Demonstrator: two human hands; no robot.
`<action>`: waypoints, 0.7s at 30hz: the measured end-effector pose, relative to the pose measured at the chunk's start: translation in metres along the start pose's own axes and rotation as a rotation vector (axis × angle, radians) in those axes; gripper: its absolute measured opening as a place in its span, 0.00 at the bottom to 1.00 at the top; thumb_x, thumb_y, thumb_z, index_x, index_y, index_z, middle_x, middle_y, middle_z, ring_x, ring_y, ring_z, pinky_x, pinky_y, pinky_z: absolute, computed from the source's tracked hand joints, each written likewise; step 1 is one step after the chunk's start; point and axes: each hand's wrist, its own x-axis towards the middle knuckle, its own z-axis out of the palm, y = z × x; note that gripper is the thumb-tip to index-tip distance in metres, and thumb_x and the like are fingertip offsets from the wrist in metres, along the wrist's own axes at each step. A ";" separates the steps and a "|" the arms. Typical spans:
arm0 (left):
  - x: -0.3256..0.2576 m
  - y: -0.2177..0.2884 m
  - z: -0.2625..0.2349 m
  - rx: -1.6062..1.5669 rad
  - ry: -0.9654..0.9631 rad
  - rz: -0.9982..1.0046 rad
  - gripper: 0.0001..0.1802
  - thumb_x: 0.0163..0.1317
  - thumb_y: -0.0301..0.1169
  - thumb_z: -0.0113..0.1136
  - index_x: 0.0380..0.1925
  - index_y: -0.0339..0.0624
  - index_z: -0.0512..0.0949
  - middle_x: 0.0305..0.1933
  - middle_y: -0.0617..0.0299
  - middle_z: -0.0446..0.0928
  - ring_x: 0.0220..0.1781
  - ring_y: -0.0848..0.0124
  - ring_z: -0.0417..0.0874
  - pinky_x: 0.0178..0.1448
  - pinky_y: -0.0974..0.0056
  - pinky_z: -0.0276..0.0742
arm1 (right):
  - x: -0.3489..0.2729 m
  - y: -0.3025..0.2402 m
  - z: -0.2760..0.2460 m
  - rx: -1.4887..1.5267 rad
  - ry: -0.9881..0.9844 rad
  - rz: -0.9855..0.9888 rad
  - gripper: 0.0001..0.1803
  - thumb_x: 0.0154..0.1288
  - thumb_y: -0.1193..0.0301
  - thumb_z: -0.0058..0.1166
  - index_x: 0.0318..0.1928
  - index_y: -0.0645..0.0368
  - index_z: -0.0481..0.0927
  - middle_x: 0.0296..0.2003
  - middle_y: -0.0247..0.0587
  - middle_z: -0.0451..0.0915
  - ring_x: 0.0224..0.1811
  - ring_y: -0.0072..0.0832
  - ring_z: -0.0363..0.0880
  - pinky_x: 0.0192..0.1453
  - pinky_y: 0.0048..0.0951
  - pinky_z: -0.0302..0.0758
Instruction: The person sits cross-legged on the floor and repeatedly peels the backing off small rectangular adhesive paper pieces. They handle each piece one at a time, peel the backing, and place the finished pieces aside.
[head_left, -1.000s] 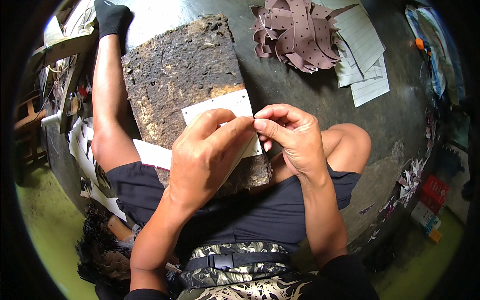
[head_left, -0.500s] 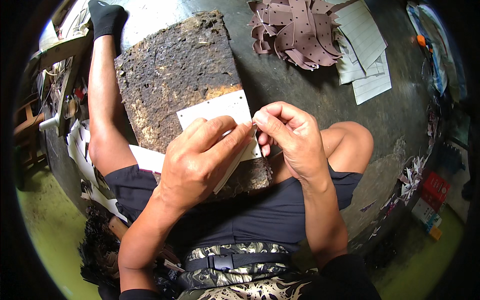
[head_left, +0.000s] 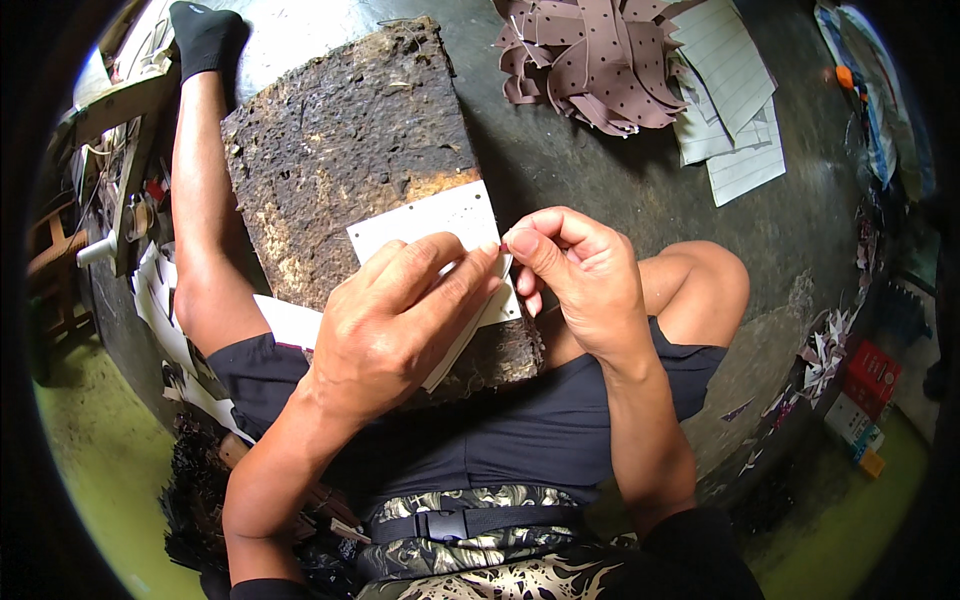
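Observation:
A white sheet (head_left: 440, 215) with small punched dots along its border lies on a rough, dark, worn board (head_left: 350, 130) across my lap. My left hand (head_left: 390, 320) bears down on this sheet, its fingers closed together and the tips gripping it by the right edge. A narrow white strip or fold shows under those fingers. Right beside them, my right hand (head_left: 585, 275) is closed in a pinch of thumb and index finger at the sheet's edge. Whatever sits in that pinch is too small to make out. Another white piece (head_left: 290, 320) sticks out left of my left hand.
Beyond the board, a pile of brown perforated strips (head_left: 590, 60) lies on the dark floor beside lined paper sheets (head_left: 750, 160). White offcuts (head_left: 165, 310) lie left of my leg. Scraps and a red box (head_left: 870, 380) are at the right. A wooden frame (head_left: 125, 100) stands far left.
The board and sheet have shifted very slightly left in view, and my left hand with them. Both hands keep nearly the same hold at the sheet's right edge.

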 end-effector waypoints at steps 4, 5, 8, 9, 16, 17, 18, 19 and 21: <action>-0.001 0.002 0.001 -0.005 0.007 -0.035 0.22 0.65 0.27 0.83 0.59 0.35 0.91 0.50 0.57 0.85 0.38 0.62 0.86 0.42 0.56 0.85 | 0.001 0.005 0.000 -0.053 0.003 -0.057 0.13 0.87 0.62 0.69 0.49 0.61 0.92 0.33 0.26 0.86 0.33 0.11 0.81 0.36 0.18 0.81; -0.001 0.002 0.001 -0.007 0.011 -0.035 0.22 0.65 0.27 0.83 0.59 0.35 0.92 0.50 0.57 0.85 0.38 0.62 0.86 0.42 0.56 0.85 | 0.001 0.006 -0.001 -0.055 0.003 -0.057 0.13 0.88 0.62 0.69 0.50 0.61 0.91 0.34 0.25 0.85 0.33 0.11 0.81 0.37 0.18 0.80; -0.001 0.002 0.002 -0.006 0.013 -0.043 0.22 0.66 0.27 0.83 0.59 0.35 0.92 0.49 0.57 0.85 0.38 0.62 0.86 0.43 0.56 0.86 | 0.000 0.010 0.000 -0.071 0.012 -0.074 0.13 0.88 0.62 0.68 0.50 0.60 0.91 0.34 0.25 0.85 0.33 0.11 0.80 0.38 0.18 0.79; -0.001 0.003 0.002 -0.008 0.014 -0.046 0.22 0.66 0.27 0.83 0.59 0.35 0.92 0.49 0.57 0.85 0.38 0.62 0.86 0.43 0.56 0.86 | 0.000 0.011 0.001 -0.065 0.012 -0.090 0.13 0.88 0.62 0.68 0.50 0.60 0.91 0.34 0.24 0.85 0.33 0.11 0.79 0.39 0.18 0.78; -0.002 0.003 0.005 -0.012 0.015 -0.044 0.23 0.66 0.26 0.82 0.60 0.35 0.91 0.50 0.57 0.84 0.40 0.62 0.85 0.44 0.56 0.85 | -0.002 0.016 0.002 -0.060 0.009 -0.136 0.14 0.91 0.62 0.63 0.52 0.60 0.89 0.36 0.25 0.85 0.34 0.11 0.79 0.39 0.17 0.77; -0.002 0.003 0.005 -0.013 0.014 -0.046 0.23 0.66 0.26 0.82 0.60 0.34 0.91 0.50 0.57 0.84 0.40 0.62 0.85 0.44 0.56 0.85 | 0.001 0.015 -0.001 0.037 -0.032 -0.088 0.14 0.92 0.61 0.62 0.53 0.60 0.88 0.37 0.26 0.86 0.34 0.12 0.80 0.37 0.17 0.77; -0.002 0.003 0.005 -0.014 0.012 -0.049 0.23 0.66 0.26 0.82 0.60 0.34 0.91 0.50 0.57 0.84 0.39 0.62 0.85 0.44 0.56 0.85 | 0.002 0.013 -0.004 0.123 -0.054 -0.022 0.14 0.93 0.61 0.61 0.54 0.60 0.88 0.37 0.27 0.86 0.33 0.12 0.81 0.36 0.17 0.77; -0.003 0.004 0.006 -0.015 0.010 -0.052 0.23 0.66 0.26 0.82 0.60 0.34 0.91 0.50 0.57 0.84 0.39 0.62 0.85 0.44 0.56 0.85 | 0.003 0.012 -0.005 0.109 -0.073 -0.012 0.15 0.94 0.59 0.58 0.55 0.59 0.87 0.38 0.29 0.86 0.33 0.13 0.81 0.36 0.17 0.77; -0.002 0.004 0.006 -0.021 0.019 -0.057 0.23 0.66 0.26 0.82 0.60 0.35 0.91 0.51 0.57 0.84 0.39 0.62 0.85 0.44 0.56 0.84 | 0.005 0.010 -0.005 0.080 -0.090 -0.034 0.15 0.93 0.58 0.60 0.54 0.58 0.86 0.38 0.27 0.85 0.33 0.12 0.79 0.36 0.17 0.76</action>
